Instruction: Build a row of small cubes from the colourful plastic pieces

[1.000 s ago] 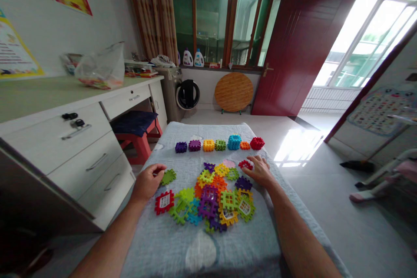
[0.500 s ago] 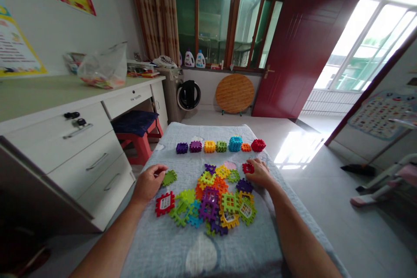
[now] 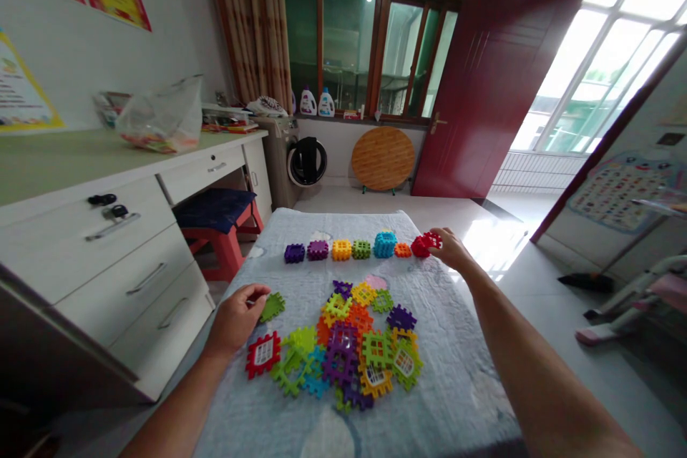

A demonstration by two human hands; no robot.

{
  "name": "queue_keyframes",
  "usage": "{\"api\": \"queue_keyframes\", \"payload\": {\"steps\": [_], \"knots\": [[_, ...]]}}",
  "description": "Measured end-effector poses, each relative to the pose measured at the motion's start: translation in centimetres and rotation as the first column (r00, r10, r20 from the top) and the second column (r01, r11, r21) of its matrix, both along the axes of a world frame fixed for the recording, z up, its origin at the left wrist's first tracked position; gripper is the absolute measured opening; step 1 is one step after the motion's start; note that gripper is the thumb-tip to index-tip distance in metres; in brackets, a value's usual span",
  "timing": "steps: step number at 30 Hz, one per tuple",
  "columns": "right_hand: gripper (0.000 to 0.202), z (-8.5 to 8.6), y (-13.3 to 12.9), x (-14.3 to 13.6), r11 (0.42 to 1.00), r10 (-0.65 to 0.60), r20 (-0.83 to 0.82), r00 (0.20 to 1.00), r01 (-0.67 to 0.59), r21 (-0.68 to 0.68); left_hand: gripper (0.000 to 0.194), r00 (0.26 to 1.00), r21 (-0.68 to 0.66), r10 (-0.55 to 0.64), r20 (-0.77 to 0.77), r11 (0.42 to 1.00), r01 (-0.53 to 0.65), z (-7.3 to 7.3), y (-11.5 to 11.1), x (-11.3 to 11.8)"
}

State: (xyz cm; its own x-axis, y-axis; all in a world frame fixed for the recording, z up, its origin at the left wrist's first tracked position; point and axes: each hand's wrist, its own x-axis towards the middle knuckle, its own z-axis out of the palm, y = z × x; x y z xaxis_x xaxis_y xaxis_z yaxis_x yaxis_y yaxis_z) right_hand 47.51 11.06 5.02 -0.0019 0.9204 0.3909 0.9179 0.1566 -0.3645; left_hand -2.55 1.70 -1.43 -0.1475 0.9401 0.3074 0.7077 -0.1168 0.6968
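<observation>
My right hand pinches a red interlocking tile against the red stack at the right end of a row. My left hand has its fingers closed at the left edge of a green interlocking tile. Below it lies a red tile with a white grid. Between my hands spreads a loose pile of notched plastic tiles, with purple tiles, lime tiles, an orange tile and blue tiles. A dark purple tile lies at the pile's right.
Along the back of the cloth-covered table run stacks sorted by colour, among them a yellow stack and a tall blue stack. A red stool and a white desk stand at the left.
My right hand has carried the red tile from beside the pile, away from me, to the red stack. My left hand stays by the green tile. The camera view has shifted slightly.
</observation>
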Motion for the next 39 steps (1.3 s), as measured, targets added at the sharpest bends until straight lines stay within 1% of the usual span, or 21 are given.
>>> {"api": "queue_keyframes", "payload": {"steps": [3,8,11,14,19,21,25,28,30,32,34,35,36,37,39], "knots": [[0.048,0.4,2.2,0.8,0.997,-0.026,0.063,0.998,0.03,-0.074,0.027,1.0,0.009,0.0,0.003,1.0,0.0,0.2,-0.1,0.0],[0.047,0.5,4.0,0.9,0.984,0.025,0.134,0.991,-0.001,-0.181,0.026,1.0,0.035,-0.003,-0.006,0.999,0.004,0.3,-0.2,0.1],[0.049,0.4,4.4,1.0,0.975,0.052,0.144,0.988,-0.019,-0.222,0.026,1.0,0.048,-0.003,-0.009,0.999,0.003,0.5,-0.3,0.2],[0.049,0.2,4.6,1.3,0.972,0.055,0.142,0.988,-0.021,-0.233,0.026,1.0,0.049,-0.014,-0.017,0.999,0.015,0.7,-0.3,0.3],[0.05,-0.3,4.5,1.7,0.972,0.045,0.128,0.991,-0.014,-0.236,0.024,0.999,0.035,-0.025,-0.032,0.999,0.026,0.6,-0.4,0.3],[0.051,-0.5,4.2,1.9,0.978,0.04,0.093,0.995,-0.02,-0.205,0.024,0.999,0.032,-0.024,-0.03,0.999,0.025,0.7,-0.4,0.3],[0.048,-0.7,2.6,1.9,0.998,0.007,-0.042,0.999,-0.01,-0.061,0.024,1.0,0.021,-0.025,-0.012,0.999,0.025,0.9,-0.5,0.4],[0.044,-1.2,0.0,0.6,1.0,0.012,-0.143,0.99,-0.014,-0.01,0.025,0.999,0.013,-0.047,-0.009,0.999,0.048,0.8,-0.5,0.5],[0.041,-1.7,-2.3,-1.2,0.997,0.069,-0.198,0.978,-0.075,-0.023,0.025,0.995,-0.003,-0.096,-0.029,0.995,0.096,0.7,-0.5,0.6],[0.041,-2.3,-4.8,-3.5,0.977,0.169,-0.243,0.955,-0.194,-0.086,0.025,0.987,-0.014,-0.144,-0.068,0.99,0.144,0.7,-0.5,0.7],[0.039,-2.8,-6.9,-5.9,0.921,0.279,-0.259,0.925,-0.334,-0.202,0.025,0.98,-0.015,-0.167,-0.109,0.986,0.166,0.8,-0.6,0.8],[0.037,-3.1,-7.7,-7.1,0.893,0.32,-0.252,0.913,-0.38,-0.24,0.025,0.978,-0.012,-0.17,-0.124,0.985,0.169,0.9,-0.6,0.8],[0.036,-3.3,-8.3,-8.0,0.887,0.334,-0.239,0.911,-0.39,-0.245,0.025,0.977,-0.01,-0.169,-0.132,0.985,0.169,0.9,-0.7,0.8],[0.034,-3.6,-8.6,-8.9,0.893,0.331,-0.22,0.918,-0.38,-0.24,0.025,0.976,-0.009,-0.168,-0.137,0.986,0.168,1.0,-0.7,0.8],[0.031,-4.2,-8.8,-10.0,0.931,0.28,-0.172,0.944,-0.311,-0.19,0.026,0.977,-0.007,-0.157,-0.144,0.987,0.158,1.1,-0.7,0.6]]}}
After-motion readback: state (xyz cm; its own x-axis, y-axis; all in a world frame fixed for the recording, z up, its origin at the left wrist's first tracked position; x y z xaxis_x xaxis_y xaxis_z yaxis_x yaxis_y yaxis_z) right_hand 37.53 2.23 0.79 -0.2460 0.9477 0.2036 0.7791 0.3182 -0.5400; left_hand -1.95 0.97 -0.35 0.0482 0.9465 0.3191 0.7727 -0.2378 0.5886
